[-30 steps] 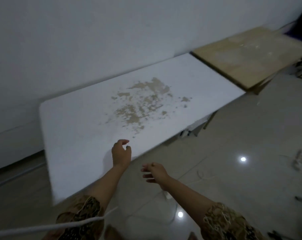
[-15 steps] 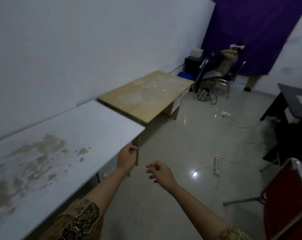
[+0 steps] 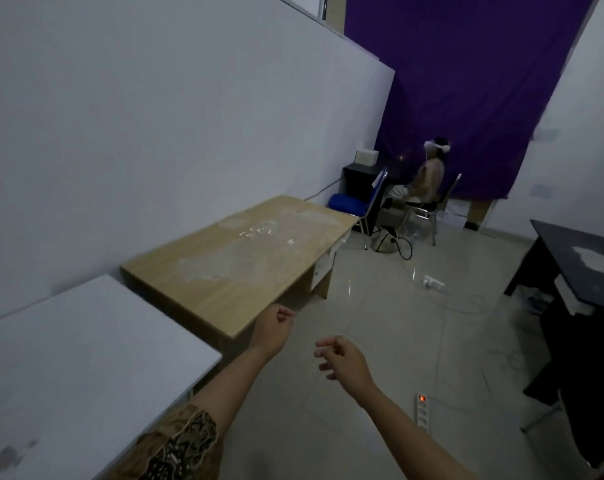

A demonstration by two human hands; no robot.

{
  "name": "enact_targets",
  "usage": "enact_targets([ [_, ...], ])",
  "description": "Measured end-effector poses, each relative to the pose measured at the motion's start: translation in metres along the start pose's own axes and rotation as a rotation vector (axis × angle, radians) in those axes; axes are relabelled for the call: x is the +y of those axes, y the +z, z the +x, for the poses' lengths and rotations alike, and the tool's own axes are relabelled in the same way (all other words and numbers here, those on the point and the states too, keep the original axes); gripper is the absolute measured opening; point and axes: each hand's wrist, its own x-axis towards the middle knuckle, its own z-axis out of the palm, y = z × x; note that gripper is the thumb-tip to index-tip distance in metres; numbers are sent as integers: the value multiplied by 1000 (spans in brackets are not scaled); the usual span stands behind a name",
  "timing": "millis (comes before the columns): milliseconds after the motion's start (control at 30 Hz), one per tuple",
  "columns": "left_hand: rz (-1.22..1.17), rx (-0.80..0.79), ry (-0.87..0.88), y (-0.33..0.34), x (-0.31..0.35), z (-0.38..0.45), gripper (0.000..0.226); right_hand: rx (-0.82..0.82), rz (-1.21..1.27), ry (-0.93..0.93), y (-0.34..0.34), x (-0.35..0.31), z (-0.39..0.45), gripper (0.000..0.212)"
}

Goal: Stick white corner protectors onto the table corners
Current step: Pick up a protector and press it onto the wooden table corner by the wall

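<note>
The white wall (image 3: 155,133) runs along the left, with two desks pushed against it. The white desk (image 3: 68,358) sits nearest, its near end cut off by the bottom and left edges of the view. Just beyond it stands the wooden desk (image 3: 231,268), whose top shows a pale worn patch. Small white pieces (image 3: 259,232) lie scattered on the far part of that top, well apart from both hands; they are too small to tell whether they are corner protectors. A dark desk (image 3: 577,271) on the right is cut off by the frame edge. At the far end a seated person (image 3: 428,178) faces a purple curtain (image 3: 467,81), partly hidden by a chair. A power strip (image 3: 422,408) lies on the tiled floor. The left hand (image 3: 271,332) hovers by the wooden desk's near corner, its grip curled with nothing visible in it. The right hand (image 3: 342,358) hangs over the floor, fingers loosely curled, holding nothing.
</note>
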Motion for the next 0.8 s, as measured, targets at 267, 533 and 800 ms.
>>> enact_targets([
  [267, 10, 3, 12, 76, 24, 141, 8, 26, 23, 8, -64, 5, 143, 17],
  [533, -26, 81, -57, 136, 22, 289, 8, -60, 24, 37, -106, 35, 319, 19],
  [800, -133, 249, -236, 163, 20, 417, 14, -202, -73, 103, -136, 18, 484, 19],
])
